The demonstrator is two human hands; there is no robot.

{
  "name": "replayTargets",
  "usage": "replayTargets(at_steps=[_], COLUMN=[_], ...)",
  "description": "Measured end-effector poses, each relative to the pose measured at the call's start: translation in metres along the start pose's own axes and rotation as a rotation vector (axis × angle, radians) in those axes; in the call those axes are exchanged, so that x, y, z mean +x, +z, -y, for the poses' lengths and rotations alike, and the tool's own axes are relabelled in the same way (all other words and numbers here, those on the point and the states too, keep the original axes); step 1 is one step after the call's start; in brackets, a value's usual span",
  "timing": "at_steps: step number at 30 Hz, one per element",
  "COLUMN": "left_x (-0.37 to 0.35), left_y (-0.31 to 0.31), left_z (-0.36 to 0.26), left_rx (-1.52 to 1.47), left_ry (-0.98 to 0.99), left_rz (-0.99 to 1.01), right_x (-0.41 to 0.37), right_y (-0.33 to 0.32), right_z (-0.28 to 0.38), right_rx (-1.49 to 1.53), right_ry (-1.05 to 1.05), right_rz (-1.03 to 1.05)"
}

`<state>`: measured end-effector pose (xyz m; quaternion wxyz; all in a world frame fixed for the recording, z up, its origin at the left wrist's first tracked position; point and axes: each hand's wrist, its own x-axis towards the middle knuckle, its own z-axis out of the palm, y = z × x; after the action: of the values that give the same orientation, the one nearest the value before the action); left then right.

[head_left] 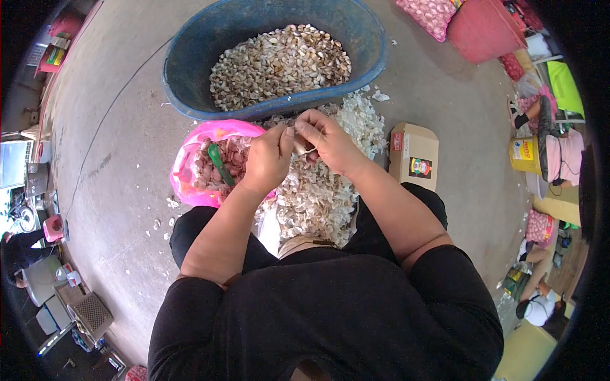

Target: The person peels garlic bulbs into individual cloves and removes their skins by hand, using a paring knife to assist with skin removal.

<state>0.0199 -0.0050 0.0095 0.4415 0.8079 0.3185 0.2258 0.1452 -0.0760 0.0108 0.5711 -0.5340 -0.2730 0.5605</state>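
Note:
My left hand (269, 157) and my right hand (330, 143) meet in front of me, thumbs and fingers pinched around a small pale piece of garlic (298, 148) that they mostly cover. Below them, a heap of papery garlic skins (318, 197) lies between my knees. A pink bag (184, 166) to the left holds purplish garlic cloves (238, 152), and a green-handled tool (219, 164) lies on them. Beyond my hands stands a big blue tub (175, 79) with many separated garlic cloves (279, 66) in it.
A cardboard box (416, 143) sits by my right knee. Loose skins dot the concrete floor (121, 190). At the upper right are a red tub (483, 32) and a net bag of garlic (429, 16). Other people work along the right side, near a yellow bucket (524, 155).

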Motion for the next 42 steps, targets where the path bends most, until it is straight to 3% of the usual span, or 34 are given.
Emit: replayTargets(at_steps=[2, 7, 11, 15, 18, 20, 23, 26, 30, 35, 39, 42], left_x=[-0.001, 0.002, 0.001, 0.0, 0.0, -0.001, 0.0, -0.001, -0.005, -0.004, -0.003, -0.004], left_y=[-0.001, -0.003, 0.0, 0.003, -0.002, -0.009, -0.01, -0.006, 0.006, 0.013, 0.014, 0.015], left_z=[-0.002, -0.005, 0.001, 0.004, 0.0, -0.009, -0.011, -0.01, 0.0, 0.015, 0.011, -0.003], left_rx=[0.014, 0.024, 0.146, 0.106, -0.115, -0.161, -0.079, -0.015, 0.025, -0.218, -0.394, -0.411], left_ry=[-0.019, -0.049, -0.01, -0.057, -0.173, -0.086, -0.085, -0.081, -0.07, -0.225, -0.372, -0.355], left_rz=[-0.002, -0.092, -0.163, -0.097, -0.001, 0.017, 0.039, -0.03, -0.126, -0.07, 0.042, -0.043], right_x=[0.002, 0.006, 0.002, -0.009, -0.012, -0.01, -0.009, -0.009, -0.01, -0.006, -0.004, -0.006], right_y=[-0.002, -0.01, -0.006, 0.008, 0.008, 0.002, -0.004, -0.001, 0.01, 0.012, 0.011, 0.012], right_z=[-0.001, -0.003, -0.004, 0.002, 0.011, 0.014, 0.015, 0.017, 0.004, -0.005, -0.011, -0.01], right_rx=[0.023, 0.201, -0.629, -0.771, -0.868, -0.967, -0.989, -0.91, -0.872, -0.962, -0.999, -0.891], right_ry=[-0.017, 0.083, 0.003, -0.21, -0.279, -0.303, -0.393, -0.313, -0.348, -0.412, -0.341, -0.359], right_rz=[-0.166, -0.226, 0.05, -0.022, -0.045, -0.022, 0.052, 0.058, -0.077, -0.194, -0.268, -0.255])
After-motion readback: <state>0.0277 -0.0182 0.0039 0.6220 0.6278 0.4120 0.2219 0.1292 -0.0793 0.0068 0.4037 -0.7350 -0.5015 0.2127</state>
